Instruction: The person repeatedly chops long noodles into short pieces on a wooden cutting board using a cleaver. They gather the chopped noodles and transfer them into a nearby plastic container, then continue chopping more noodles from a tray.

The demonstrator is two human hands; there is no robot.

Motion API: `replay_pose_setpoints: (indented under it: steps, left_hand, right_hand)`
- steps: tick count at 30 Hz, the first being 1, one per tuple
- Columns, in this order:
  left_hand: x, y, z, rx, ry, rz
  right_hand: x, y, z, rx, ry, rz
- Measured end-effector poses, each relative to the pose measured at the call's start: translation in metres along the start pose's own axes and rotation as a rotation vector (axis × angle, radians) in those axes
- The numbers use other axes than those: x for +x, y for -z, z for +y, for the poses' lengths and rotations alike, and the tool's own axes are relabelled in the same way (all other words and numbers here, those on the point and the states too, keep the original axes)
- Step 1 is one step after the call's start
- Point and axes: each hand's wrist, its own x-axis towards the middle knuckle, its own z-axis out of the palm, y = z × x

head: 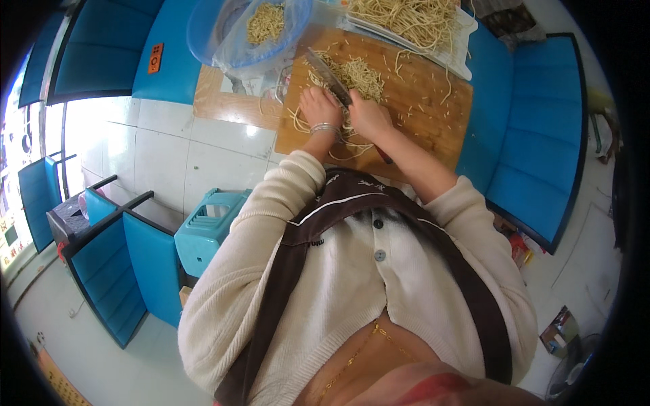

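My right hand (369, 117) grips a kitchen knife, and its long metal blade (329, 77) points up and left over a wooden cutting board (431, 122). A dark red end (384, 154), apparently of the handle, shows below my right wrist. Close to the blade's left side, my left hand (321, 105) presses down on pale noodle-like strands with its fingers bent. Uncut strands (355, 148) trail out below both hands. To the right of the blade lies a heap of short chopped pieces (363, 77). The fingertips of my left hand are partly hidden.
Behind the board, a white tray (464, 61) bears a pile of long strands (406, 18). At the back left, a blue plastic basin (200, 38) lined with a clear bag holds chopped pieces (266, 23). Blue padded benches (538, 137) and a turquoise plastic stool (205, 243) stand around.
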Motion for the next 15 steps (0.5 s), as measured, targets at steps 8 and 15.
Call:
replay_pose_setpoints:
  steps: [8,15]
  left_hand:
    - [-0.001,0.004,0.003,0.002,0.012,-0.006]
    - [0.001,0.000,0.003,0.034,0.048,-0.070]
  right_hand:
    - [-0.036,0.027,0.007,0.005,0.030,-0.128]
    - [-0.016,0.020,-0.005,0.001,-0.048,-0.209]
